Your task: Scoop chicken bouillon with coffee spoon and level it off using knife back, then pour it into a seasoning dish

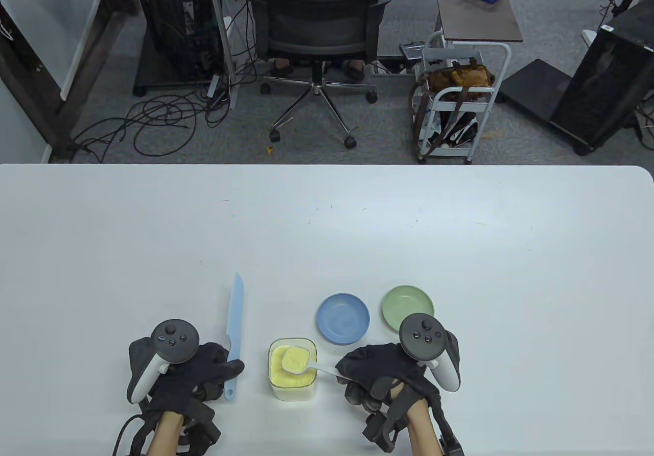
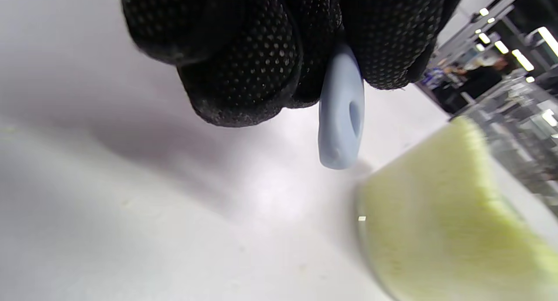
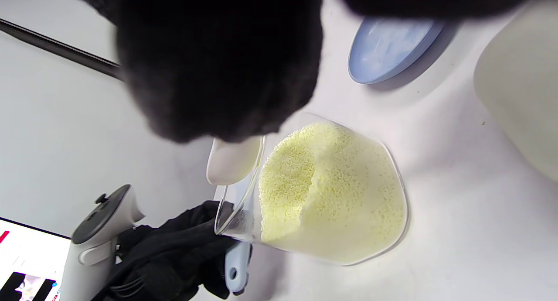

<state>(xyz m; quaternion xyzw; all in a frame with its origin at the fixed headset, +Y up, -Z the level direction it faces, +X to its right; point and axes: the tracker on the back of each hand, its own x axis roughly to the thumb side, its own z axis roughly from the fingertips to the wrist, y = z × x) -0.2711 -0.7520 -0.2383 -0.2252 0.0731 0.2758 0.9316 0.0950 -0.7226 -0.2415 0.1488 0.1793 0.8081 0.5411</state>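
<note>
A clear tub of yellow chicken bouillon stands near the table's front edge. My right hand pinches the handle of a white coffee spoon heaped with bouillon, its bowl held over the tub; in the right wrist view only the spoon's pale underside shows below my glove. My left hand grips the handle of a light blue knife, whose blade points away across the table. A blue seasoning dish and a green dish lie behind the tub.
The white table stretches far behind the dishes. Beyond its far edge are an office chair, a white cart, and cables on the floor.
</note>
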